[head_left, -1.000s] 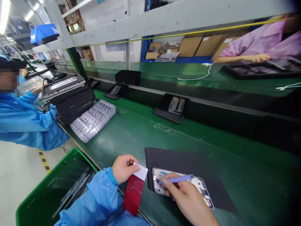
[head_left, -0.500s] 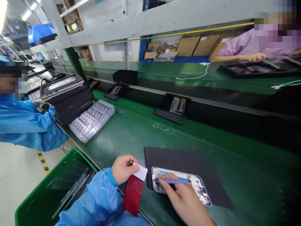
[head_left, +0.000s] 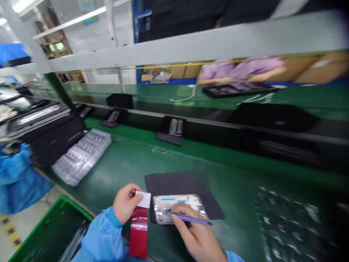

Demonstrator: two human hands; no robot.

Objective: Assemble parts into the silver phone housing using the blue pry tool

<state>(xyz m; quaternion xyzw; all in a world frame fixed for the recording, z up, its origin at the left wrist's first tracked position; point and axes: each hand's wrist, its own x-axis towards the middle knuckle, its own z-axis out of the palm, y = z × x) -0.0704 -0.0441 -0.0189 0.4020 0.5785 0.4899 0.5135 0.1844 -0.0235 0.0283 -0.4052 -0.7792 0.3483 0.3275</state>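
On the green tabletop (head_left: 131, 160) we see a phone frame (head_left: 178, 207) lying on a black mat (head_left: 180, 183). Our right hand (head_left: 196, 236) is closed around a blue pen-like tool (head_left: 191, 219) touching the frame; our left hand (head_left: 125, 202) pinches a red-and-white strip (head_left: 139, 225) just beside it.

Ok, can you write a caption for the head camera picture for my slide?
Right hand works a blue tool on a phone frame on a black mat; left hand holds a red strip.

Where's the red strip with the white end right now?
In the head view the red strip is at the bottom centre, hanging over the near table edge from the left hand, just left of the phone frame on the black mat.
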